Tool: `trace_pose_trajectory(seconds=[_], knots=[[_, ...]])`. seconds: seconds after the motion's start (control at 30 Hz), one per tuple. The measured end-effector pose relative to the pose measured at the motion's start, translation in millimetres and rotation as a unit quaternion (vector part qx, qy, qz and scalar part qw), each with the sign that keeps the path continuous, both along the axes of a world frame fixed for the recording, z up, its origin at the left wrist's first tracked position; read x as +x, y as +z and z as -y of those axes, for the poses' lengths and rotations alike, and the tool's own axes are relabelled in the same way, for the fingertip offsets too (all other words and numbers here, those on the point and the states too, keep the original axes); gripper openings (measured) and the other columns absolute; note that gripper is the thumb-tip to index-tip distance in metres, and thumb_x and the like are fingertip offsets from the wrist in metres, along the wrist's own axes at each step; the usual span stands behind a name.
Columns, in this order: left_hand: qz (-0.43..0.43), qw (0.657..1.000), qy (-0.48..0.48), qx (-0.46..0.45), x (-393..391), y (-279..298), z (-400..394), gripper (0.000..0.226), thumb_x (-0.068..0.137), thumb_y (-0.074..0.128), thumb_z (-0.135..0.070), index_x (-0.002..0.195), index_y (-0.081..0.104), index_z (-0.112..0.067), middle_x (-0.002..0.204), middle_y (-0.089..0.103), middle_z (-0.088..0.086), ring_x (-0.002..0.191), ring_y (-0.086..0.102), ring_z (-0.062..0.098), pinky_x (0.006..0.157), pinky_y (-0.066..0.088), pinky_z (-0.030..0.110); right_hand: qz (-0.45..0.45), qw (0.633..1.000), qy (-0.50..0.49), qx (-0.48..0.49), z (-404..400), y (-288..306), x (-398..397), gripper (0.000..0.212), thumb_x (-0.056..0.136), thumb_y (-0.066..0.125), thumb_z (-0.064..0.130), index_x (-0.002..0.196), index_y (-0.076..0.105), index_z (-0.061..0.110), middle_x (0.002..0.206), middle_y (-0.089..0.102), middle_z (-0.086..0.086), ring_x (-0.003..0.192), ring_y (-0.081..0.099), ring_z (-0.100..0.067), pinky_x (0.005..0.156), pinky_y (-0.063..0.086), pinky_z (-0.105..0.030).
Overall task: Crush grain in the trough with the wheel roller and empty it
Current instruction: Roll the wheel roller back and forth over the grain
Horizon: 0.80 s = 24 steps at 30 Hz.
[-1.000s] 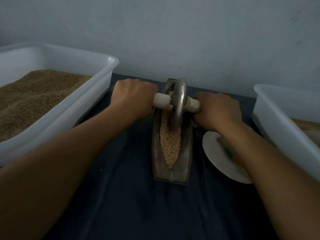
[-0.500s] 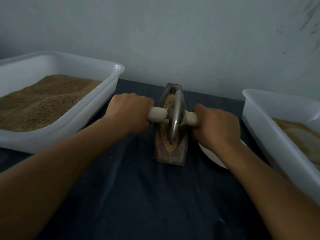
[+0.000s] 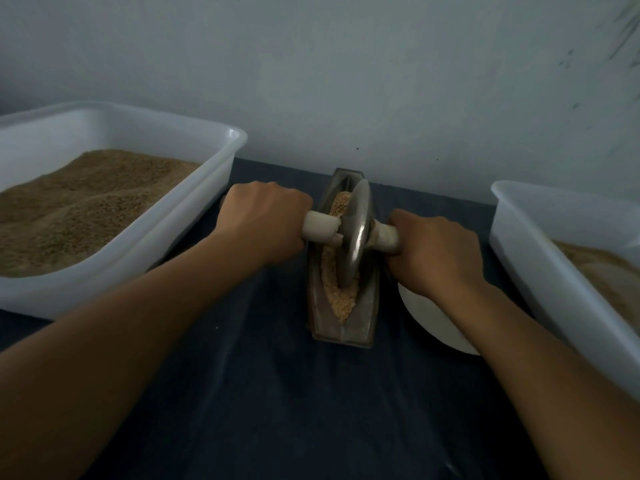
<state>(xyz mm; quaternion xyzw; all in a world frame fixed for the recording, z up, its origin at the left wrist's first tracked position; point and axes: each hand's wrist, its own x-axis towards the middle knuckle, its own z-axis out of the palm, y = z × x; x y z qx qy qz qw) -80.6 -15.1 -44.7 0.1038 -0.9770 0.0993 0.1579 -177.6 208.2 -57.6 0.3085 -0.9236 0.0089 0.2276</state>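
A: Where are the hands?
B: Both arms reach forward over the bench [image 3: 277,410], forearms bare. The left hand [image 3: 263,223] is a fist, knuckles up, fingers curled round the left end of the pale handle [image 3: 320,228]. The right hand [image 3: 436,251] grips the right end the same way, fingers wrapped under it and out of sight.

A: And the roller?
B: The wheel [image 3: 356,237] stands upright on its edge in the trough [image 3: 341,327], about midway along it, the handle running crosswise through its hub. The wheel leans a little to the right at the top.

A: The grain?
B: The grain [image 3: 341,303] lies in the groove of the trough, some beyond the wheel and more on the near side, tapering toward the near end.

A: What else?
B: The trough sits on the dark bench near the wall. A white tub [image 3: 194,216] of brown grain stands at the left, another tub [image 3: 540,258] at the right, and a white plate [image 3: 433,323] lies under the right wrist, just beside the trough.
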Motion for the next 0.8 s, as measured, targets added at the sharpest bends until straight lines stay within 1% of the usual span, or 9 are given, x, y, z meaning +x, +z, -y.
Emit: trace_pose_trajectory(seconds=[0.1, 0.23, 0.33, 0.4, 0.47, 0.57, 0.63, 0.73, 0.8], knots=[[-0.005, 1.0, 0.001, -0.005, -12.2, 0.1, 5.1, 0.022, 0.081, 0.066, -0.049, 0.095, 0.055, -0.036, 0.082, 0.057, -0.006, 0.074, 0.057, 0.02, 0.064, 0.043, 0.035, 0.021, 1.0, -0.007, 0.001, 5.8, 0.1, -15.6, 0.021, 0.083, 0.064, 0.046, 0.084, 0.045, 0.036, 0.064, 0.043, 0.012, 0.053, 0.03, -0.006, 0.049, 0.018, -0.026], [0.008, 1.0, 0.014, 0.019, -28.9, -0.6, 12.0, 0.02, 0.082, 0.066, -0.047, 0.092, 0.051, -0.037, 0.081, 0.055, -0.007, 0.072, 0.051, 0.018, 0.065, 0.041, 0.036, 0.044, 0.999, -0.005, 0.026, 16.7, 6.7, -35.2, 0.019, 0.077, 0.064, 0.05, 0.083, 0.052, 0.036, 0.068, 0.044, 0.011, 0.058, 0.044, -0.016, 0.05, 0.023, -0.027], [0.021, 0.999, 0.02, 0.036, -39.9, -0.4, 16.3, 0.021, 0.082, 0.066, -0.046, 0.09, 0.049, -0.037, 0.082, 0.056, -0.006, 0.073, 0.052, 0.019, 0.065, 0.042, 0.037, 0.051, 0.997, -0.003, 0.051, 23.7, 12.0, -50.1, 0.02, 0.074, 0.064, 0.051, 0.082, 0.056, 0.035, 0.068, 0.048, 0.012, 0.055, 0.038, -0.01, 0.049, 0.022, -0.025], [0.025, 0.998, 0.021, 0.045, -45.4, 0.3, 18.4, 0.02, 0.082, 0.066, -0.046, 0.089, 0.05, -0.036, 0.082, 0.056, -0.005, 0.073, 0.052, 0.019, 0.065, 0.044, 0.037, 0.049, 0.997, 0.003, 0.053, 26.5, 13.4, -58.5, 0.019, 0.074, 0.061, 0.051, 0.083, 0.057, 0.034, 0.07, 0.051, 0.011, 0.055, 0.038, -0.011, 0.049, 0.023, -0.025], [0.023, 0.999, 0.021, 0.043, -49.5, 1.4, 19.0, 0.019, 0.081, 0.066, -0.045, 0.09, 0.052, -0.035, 0.081, 0.055, -0.005, 0.073, 0.052, 0.02, 0.065, 0.043, 0.037, 0.054, 0.997, 0.011, 0.05, 27.9, 14.2, -64.6, 0.02, 0.075, 0.061, 0.052, 0.082, 0.058, 0.034, 0.069, 0.048, 0.012, 0.055, 0.036, -0.01, 0.049, 0.024, -0.024], [0.016, 0.999, 0.021, 0.027, -52.6, 3.4, 17.5, 0.02, 0.082, 0.066, -0.044, 0.089, 0.05, -0.035, 0.079, 0.05, -0.005, 0.071, 0.048, 0.02, 0.062, 0.037, 0.036, 0.073, 0.996, 0.014, 0.05, 28.5, 14.8, -68.6, 0.022, 0.076, 0.061, 0.054, 0.082, 0.058, 0.033, 0.068, 0.044, 0.015, 0.057, 0.036, -0.011, 0.05, 0.024, -0.023], [0.015, 1.0, 0.017, 0.02, -52.2, 4.7, 16.0, 0.02, 0.082, 0.066, -0.045, 0.092, 0.052, -0.034, 0.079, 0.049, -0.005, 0.071, 0.047, 0.02, 0.062, 0.036, 0.036, 0.08, 0.996, 0.011, 0.042, 28.1, 14.7, -67.0, 0.023, 0.077, 0.062, 0.055, 0.083, 0.058, 0.033, 0.069, 0.046, 0.016, 0.058, 0.037, -0.01, 0.05, 0.024, -0.024], [0.022, 0.999, 0.015, 0.023, -47.9, 5.3, 14.2, 0.024, 0.082, 0.067, -0.047, 0.1, 0.058, -0.033, 0.083, 0.053, -0.004, 0.073, 0.05, 0.02, 0.063, 0.039, 0.037, 0.072, 0.996, 0.006, 0.044, 26.5, 13.8, -59.5, 0.02, 0.079, 0.062, 0.053, 0.085, 0.059, 0.035, 0.077, 0.057, 0.01, 0.059, 0.043, -0.013, 0.049, 0.025, -0.024], [0.033, 0.999, 0.017, 0.031, -42.2, 5.2, 12.6, 0.027, 0.081, 0.068, -0.048, 0.102, 0.058, -0.033, 0.084, 0.056, -0.003, 0.074, 0.051, 0.02, 0.064, 0.04, 0.037, 0.056, 0.998, 0.0, 0.041, 24.9, 13.3, -51.5, 0.02, 0.078, 0.063, 0.052, 0.09, 0.06, 0.036, 0.077, 0.055, 0.009, 0.061, 0.042, -0.017, 0.049, 0.023, -0.025]])
